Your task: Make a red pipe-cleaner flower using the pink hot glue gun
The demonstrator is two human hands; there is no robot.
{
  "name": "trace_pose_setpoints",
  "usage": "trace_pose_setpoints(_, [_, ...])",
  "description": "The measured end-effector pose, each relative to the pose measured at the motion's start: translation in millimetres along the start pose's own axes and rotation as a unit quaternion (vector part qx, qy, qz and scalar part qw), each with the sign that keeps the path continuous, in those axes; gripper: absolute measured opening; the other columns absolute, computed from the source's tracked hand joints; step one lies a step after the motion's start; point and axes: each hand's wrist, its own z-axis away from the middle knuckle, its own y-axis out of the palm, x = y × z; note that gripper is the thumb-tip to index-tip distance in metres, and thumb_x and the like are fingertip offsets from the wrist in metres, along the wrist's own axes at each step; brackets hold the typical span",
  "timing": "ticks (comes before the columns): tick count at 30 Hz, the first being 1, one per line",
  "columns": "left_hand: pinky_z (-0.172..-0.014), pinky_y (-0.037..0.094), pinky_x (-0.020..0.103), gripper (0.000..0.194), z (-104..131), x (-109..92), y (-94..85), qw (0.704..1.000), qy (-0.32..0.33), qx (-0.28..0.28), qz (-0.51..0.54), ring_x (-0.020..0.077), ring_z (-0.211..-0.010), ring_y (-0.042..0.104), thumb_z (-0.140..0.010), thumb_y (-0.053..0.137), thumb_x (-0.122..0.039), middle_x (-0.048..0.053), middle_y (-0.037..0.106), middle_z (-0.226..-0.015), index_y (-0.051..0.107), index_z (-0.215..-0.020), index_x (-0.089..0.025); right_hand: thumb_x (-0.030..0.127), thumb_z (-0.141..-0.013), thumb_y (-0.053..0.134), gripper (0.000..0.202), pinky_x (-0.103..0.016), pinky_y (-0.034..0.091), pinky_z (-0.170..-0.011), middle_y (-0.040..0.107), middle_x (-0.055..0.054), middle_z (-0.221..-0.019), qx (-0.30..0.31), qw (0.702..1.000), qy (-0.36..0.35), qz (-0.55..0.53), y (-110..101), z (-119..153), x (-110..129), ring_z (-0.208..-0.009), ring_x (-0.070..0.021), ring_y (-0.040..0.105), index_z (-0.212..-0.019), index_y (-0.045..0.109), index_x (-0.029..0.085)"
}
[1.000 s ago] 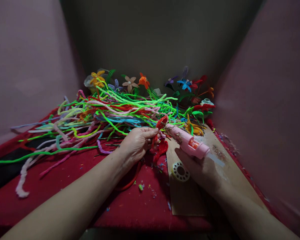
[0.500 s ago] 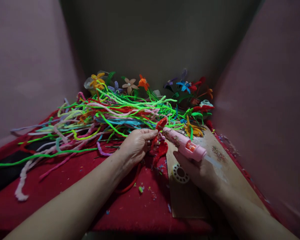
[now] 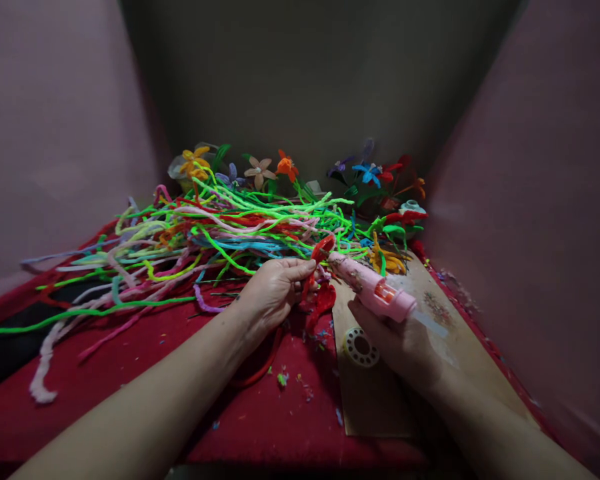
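Observation:
My left hand [image 3: 280,287] is closed, pinching a red fuzzy petal piece [image 3: 323,247] between thumb and fingers. More red loops of it hang below the fingertips. My right hand [image 3: 405,340] is wrapped round a pink glue gun [image 3: 373,285], with a clear glue stick poking from its back end. The gun's stained nozzle points left, close to the red piece; whether they touch is too small to tell. Some fingers of both hands are hidden.
A large pile of coloured pipe cleaners [image 3: 260,220] covers the back of the red cloth [image 3: 260,427]. Fuzzy flowers [image 3: 260,171] stand behind it. At the right lies a brown board [image 3: 375,407] with a round holed disc [image 3: 361,347]. Walls rise on the sides.
The glue gun has shifted slightly to the right in my right hand, its nozzle a little farther from my left fingers. My left hand has hardly moved.

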Motion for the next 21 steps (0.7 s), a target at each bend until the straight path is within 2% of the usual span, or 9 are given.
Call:
trace_pose_setpoints(2, [-0.045, 0.042, 0.018, 0.012, 0.4, 0.0, 0.0, 1.0, -0.001, 0.002, 0.002, 0.0067, -0.045, 0.051, -0.076, 0.057, -0.01, 0.004, 0.057, -0.06, 0.062, -0.065, -0.007, 0.013, -0.085, 0.048, 0.047, -0.039, 0.032, -0.109, 0.048, 0.0, -0.134, 0.017, 1.0, 0.003, -0.016, -0.9, 0.3, -1.0, -0.126, -0.0215, 0.042, -0.13, 0.046, 0.028])
trace_pose_setpoints(9, [-0.046, 0.042, 0.018, 0.012, 1.0, 0.2, -0.1, 1.0, 0.001, 0.015, -0.004, 0.0063, -0.046, 0.051, -0.076, 0.059, -0.012, 0.004, 0.06, -0.062, 0.063, -0.066, -0.007, 0.013, -0.085, 0.047, 0.048, -0.038, 0.031, -0.11, 0.047, 0.002, -0.135, 0.019, 0.999, 0.022, -0.022, -1.4, -0.5, 1.3, -0.127, -0.0214, 0.041, -0.13, 0.045, 0.03])
trace_pose_setpoints(15, [-0.047, 0.042, 0.018, 0.011, -0.2, 1.8, -1.0, 1.0, 0.003, 0.006, -0.016, 0.0066, -0.047, 0.052, -0.075, 0.06, -0.012, 0.004, 0.06, -0.061, 0.062, -0.065, -0.008, 0.015, -0.084, 0.05, 0.05, -0.04, 0.039, -0.105, 0.049, 0.002, -0.134, -0.006, 0.999, 0.049, -0.01, -3.0, -1.1, 4.2, -0.123, -0.0256, 0.045, -0.131, 0.046, 0.03])
trace_pose_setpoints(21, [-0.046, 0.041, 0.016, 0.011, -1.3, 1.0, -2.2, 1.0, 0.008, 0.001, -0.017, 0.0056, -0.045, 0.052, -0.074, 0.06, -0.011, 0.004, 0.06, -0.06, 0.061, -0.064, -0.007, 0.014, -0.086, 0.044, 0.048, -0.039, 0.03, -0.11, 0.047, 0.002, -0.136, -0.002, 1.0, 0.02, 0.021, -7.8, -8.2, 6.7, -0.128, -0.0211, 0.04, -0.132, 0.044, 0.028])
